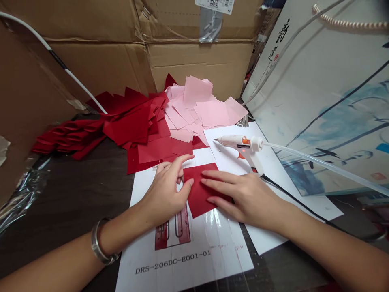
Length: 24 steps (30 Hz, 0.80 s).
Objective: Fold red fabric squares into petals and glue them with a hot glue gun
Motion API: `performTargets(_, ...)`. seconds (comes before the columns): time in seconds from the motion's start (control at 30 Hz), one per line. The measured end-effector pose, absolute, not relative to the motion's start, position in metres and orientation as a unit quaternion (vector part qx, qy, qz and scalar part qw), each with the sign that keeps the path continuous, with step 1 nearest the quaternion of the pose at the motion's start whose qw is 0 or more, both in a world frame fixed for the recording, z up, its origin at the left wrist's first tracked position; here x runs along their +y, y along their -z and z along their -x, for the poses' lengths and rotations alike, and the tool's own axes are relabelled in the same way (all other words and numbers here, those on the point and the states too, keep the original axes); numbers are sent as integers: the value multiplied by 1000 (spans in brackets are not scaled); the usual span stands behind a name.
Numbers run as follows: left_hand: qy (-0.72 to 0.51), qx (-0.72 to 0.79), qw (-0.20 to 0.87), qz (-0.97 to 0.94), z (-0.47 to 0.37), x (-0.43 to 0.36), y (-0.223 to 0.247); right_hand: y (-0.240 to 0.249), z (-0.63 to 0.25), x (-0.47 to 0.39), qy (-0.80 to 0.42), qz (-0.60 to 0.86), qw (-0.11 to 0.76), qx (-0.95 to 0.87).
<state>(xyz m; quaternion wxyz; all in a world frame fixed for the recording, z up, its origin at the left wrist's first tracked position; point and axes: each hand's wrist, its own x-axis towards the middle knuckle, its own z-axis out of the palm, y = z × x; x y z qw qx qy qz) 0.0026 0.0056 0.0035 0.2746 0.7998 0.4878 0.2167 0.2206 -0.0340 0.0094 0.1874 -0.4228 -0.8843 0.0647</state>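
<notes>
A square of red fabric or paper [199,196] lies on the white printed sheet [231,259]. At its left edge is my left hand [170,188], the thumb tip over the edge. The index finger stretches out past the upper left corner, apart from the thumb, and the other fingers are curled beside the edge. From the right, my right hand [240,194] rests on the square with its fingers extended and spread. Beyond it, a white glue gun [243,142] with an orange part and a glue stick in its back stands on another white sheet [267,239].
Red pieces [130,121] and pink pieces [194,107] are heaped at the back, with folded red pieces [69,136] to the left. Cardboard boxes [91,61] wall the back. A white printed bag [304,101] stands right. The gun's black cord [291,198] passes behind my right forearm.
</notes>
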Motion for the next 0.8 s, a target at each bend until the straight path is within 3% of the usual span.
performTargets(0.13, -259, 476, 325, -775, -4, 6, -4, -8, -220, -35, -75, 412, 108, -902)
performTargets(0.33, -294, 402, 412, -763, -3, 4, -8, -8, -217, -35, -63, 422, 103, -898)
performTargets(0.5, -264, 341, 327, -841, -3, 5, -4, -11, -216, -34, -89, 422, 84, -898)
performTargets(0.8, -270, 294, 180, -899, -5, 6, -1, -19, -228, -32, -45, 450, 130, -882)
